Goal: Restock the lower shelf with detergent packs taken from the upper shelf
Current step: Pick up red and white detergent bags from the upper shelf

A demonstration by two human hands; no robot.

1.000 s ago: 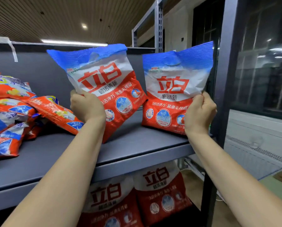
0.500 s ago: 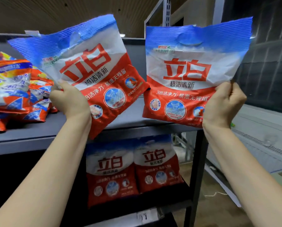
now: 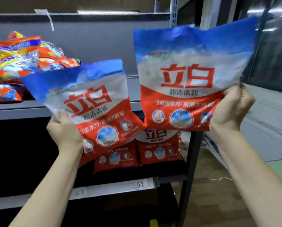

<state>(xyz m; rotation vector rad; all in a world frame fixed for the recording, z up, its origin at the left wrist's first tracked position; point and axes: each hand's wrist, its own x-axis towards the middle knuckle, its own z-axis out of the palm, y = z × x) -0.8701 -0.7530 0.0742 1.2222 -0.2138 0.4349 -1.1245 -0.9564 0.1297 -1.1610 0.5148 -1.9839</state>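
My left hand [image 3: 64, 130] grips the lower left edge of a red, white and blue detergent pack [image 3: 91, 102], tilted, in front of the upper shelf's front edge [image 3: 19, 112]. My right hand [image 3: 230, 108] grips the lower right corner of a second, matching pack [image 3: 187, 76], held upright and higher. Behind and below them, two packs of the same kind [image 3: 158, 149] stand side by side on the lower shelf [image 3: 114, 187], partly hidden by the held packs.
A heap of orange and blue packs [image 3: 20, 63] lies on the upper shelf at the left. The rack's dark right post [image 3: 189, 169] stands between the shelves and a wooden floor [image 3: 215, 194]. Paper labels are stuck on the lower shelf's front rail.
Both packs have come off the upper shelf and toward me; the left one has dropped lower, to the level of the shelf edge. More of the lower shelf shows as the view tilts down.
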